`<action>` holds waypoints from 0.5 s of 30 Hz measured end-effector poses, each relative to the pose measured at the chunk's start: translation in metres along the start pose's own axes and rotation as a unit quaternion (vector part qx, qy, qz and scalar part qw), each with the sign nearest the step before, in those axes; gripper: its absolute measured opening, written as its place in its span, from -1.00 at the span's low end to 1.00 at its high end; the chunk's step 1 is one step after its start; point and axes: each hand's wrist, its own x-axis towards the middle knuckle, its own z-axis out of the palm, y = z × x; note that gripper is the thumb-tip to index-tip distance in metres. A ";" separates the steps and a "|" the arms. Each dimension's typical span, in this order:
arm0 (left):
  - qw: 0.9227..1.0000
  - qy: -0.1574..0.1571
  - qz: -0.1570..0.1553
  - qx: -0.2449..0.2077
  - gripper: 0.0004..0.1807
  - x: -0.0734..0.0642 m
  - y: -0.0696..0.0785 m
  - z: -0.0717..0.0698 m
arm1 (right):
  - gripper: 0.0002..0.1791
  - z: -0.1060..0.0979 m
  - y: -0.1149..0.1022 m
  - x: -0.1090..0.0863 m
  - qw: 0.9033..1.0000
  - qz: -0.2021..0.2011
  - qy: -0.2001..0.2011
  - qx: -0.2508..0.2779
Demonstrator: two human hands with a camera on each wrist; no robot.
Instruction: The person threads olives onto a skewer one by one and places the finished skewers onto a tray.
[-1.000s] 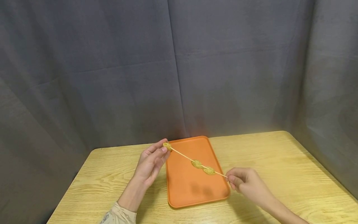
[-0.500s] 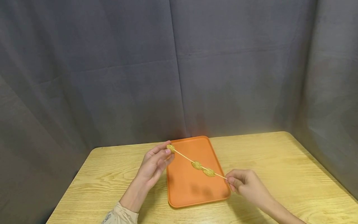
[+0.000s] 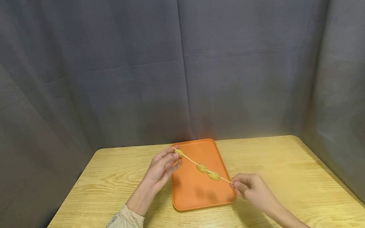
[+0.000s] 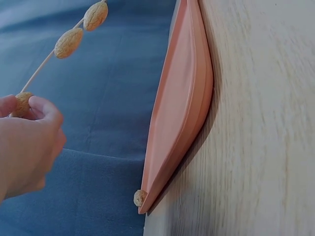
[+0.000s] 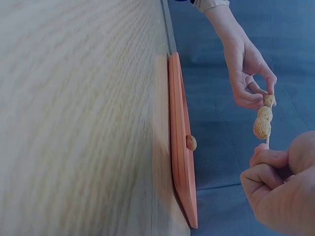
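Observation:
A thin wooden skewer (image 3: 189,159) slants over the orange tray (image 3: 194,190), carrying three golden-brown, rough-skinned oval pieces. My left hand (image 3: 159,167) pinches the piece (image 3: 178,153) near the skewer's upper left end, and the stick's tip pokes out just past it. Farther down, the middle piece (image 3: 201,168) and the lower piece (image 3: 214,176) sit close together. My right hand (image 3: 252,190) grips the lower right end of the skewer between thumb and curled fingers. Close up in the left wrist view, the pinched piece (image 4: 22,104) shows between thumb and fingers.
Another oval piece (image 4: 140,198) lies at the tray's end in the left wrist view; my left hand covers that part in the head view. The tray rests on a light wood-grain table (image 3: 285,164). Grey curtains (image 3: 242,79) stand behind and at both sides.
My left hand has slid its piece down the skewer, rightward toward the other two, and the tip now shows beyond it. My right hand has stayed nearly still. The head view has shifted slightly.

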 end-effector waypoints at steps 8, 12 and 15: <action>0.999 0.021 -0.023 0.017 -0.83 0.001 -0.006 0.000 | -0.81 0.002 0.001 0.000 1.000 -0.015 0.007 -0.003; 0.999 0.021 -0.031 0.020 -0.86 0.000 -0.010 0.001 | -0.81 0.002 0.001 -0.001 1.000 -0.017 0.006 -0.007; 0.999 0.018 -0.032 0.024 -0.87 0.000 -0.012 0.002 | -0.80 0.003 0.000 -0.001 1.000 -0.017 0.004 -0.006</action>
